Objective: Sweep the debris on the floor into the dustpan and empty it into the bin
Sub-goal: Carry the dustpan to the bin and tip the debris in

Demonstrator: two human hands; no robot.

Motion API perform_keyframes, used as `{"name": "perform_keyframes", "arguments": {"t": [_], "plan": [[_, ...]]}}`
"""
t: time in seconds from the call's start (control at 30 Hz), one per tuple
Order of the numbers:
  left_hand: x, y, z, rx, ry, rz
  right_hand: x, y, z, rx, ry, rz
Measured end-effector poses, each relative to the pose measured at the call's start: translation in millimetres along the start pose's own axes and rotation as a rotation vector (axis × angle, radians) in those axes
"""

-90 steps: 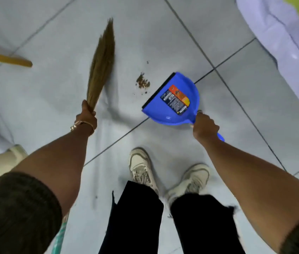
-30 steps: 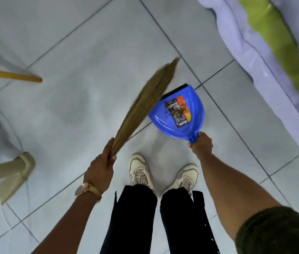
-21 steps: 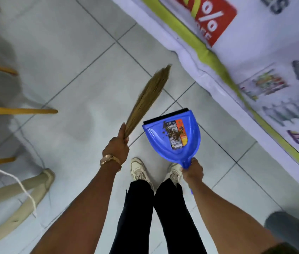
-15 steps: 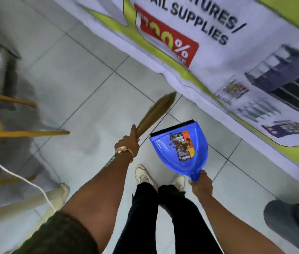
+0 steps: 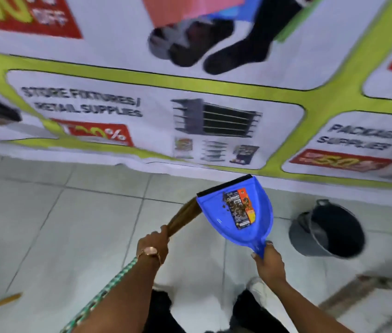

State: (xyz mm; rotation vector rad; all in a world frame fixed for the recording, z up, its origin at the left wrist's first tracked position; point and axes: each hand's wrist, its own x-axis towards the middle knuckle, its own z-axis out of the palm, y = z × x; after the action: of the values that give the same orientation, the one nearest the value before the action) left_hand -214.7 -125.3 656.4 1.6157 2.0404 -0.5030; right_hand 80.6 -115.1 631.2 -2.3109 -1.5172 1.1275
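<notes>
Your right hand [image 5: 268, 261] is closed on the blue dustpan [image 5: 238, 212] handle, debris [image 5: 237, 207] mid-pan, left hand [image 5: 152, 243] gripping the grass broom [image 5: 183, 218]; tip the lip down before reaching the grey bucket [image 5: 327, 230] and debris spills onto the floor [image 5: 57, 224].

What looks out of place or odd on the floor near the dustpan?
The grey bin beside the banner appears tipped, its dark opening facing the camera rather than straight up, though motion blur and the wide lens may exaggerate this. The debris sits inside the blue dustpan, not spilled.
</notes>
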Motion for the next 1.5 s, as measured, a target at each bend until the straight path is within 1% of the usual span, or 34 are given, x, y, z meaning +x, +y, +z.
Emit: {"name": "perform_keyframes", "arguments": {"t": [0.13, 0.2, 0.27, 0.43, 0.53, 0.63, 0.8, 0.97, 1.07, 1.27, 1.37, 1.5], "plan": [[-1.7, 124.9, -7.0, 0.106, -0.017, 0.115, 19.3, 85.8, -83.3, -0.091, 0.033, 0.159], [4.7, 171.4, -13.5, 0.121, 0.013, 0.131, 35.0, 116.8, -113.7, -0.135, 0.031, 0.201], [9.4, 229.9, -19.0, 0.134, 0.04, 0.153, 49.4, 158.2, -151.3, -0.133, 0.051, 0.279], [10.6, 304.9, -30.5, 0.151, 0.091, 0.223, 82.4, 208.5, -199.2, -0.097, 0.033, 0.355], [10.5, 348.1, -37.1, 0.224, 0.098, 0.268, 106.0, 234.7, -217.0, -0.088, -0.027, 0.443], [16.3, 386.9, -40.0, 0.292, 0.086, 0.295, 134.9, 255.2, -229.4, -0.07, -0.06, 0.487], [29.5, 432.0, -47.1, 0.424, 0.059, 0.363, 163.5, 258.4, -255.1, -0.072, -0.053, 0.585], [49.4, 460.7, -57.4, 0.486, 0.058, 0.407, 182.3, 251.7, -283.0, -0.049, -0.047, 0.685], [61.0, 477.0, -61.5, 0.488, 0.047, 0.403, 194.9, 256.0, -286.8, -0.004, -0.038, 0.679], [86.1, 490.7, -55.4, 0.482, -0.014, 0.357, 210.4, 262.0, -273.8, 0.198, 0.048, 0.689], [103.5, 485.5, -41.9, 0.452, -0.068, 0.301, 218.2, 263.7, -257.6, 0.27, 0.07, 0.759], [129.1, 471.7, -10.2, 0.408, -0.125, 0.254, 234.9, 265.0, -230.3, 0.337, 0.114, 0.785]]}}
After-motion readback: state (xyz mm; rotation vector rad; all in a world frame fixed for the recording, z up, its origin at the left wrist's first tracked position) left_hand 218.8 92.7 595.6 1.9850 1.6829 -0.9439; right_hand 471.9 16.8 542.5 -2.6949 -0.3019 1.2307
